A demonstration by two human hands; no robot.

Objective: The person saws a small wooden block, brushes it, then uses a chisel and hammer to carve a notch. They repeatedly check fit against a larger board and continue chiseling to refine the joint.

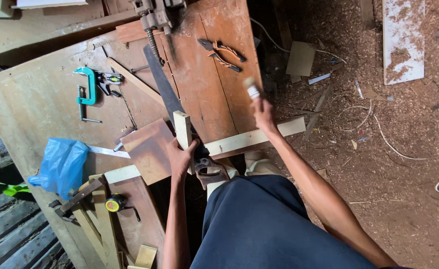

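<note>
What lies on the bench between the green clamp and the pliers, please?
In the head view, the handsaw blade runs between the green clamp and the pliers.

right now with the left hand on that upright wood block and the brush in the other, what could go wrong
1. The left hand grips the wood block right beside the handsaw, whose blade runs past the fingers; a slip could bring them against the teeth.
2. The right hand holds the brush out past the bench edge, over the sawdust-covered floor; drips or a dropped brush would likely land in the debris.
</note>
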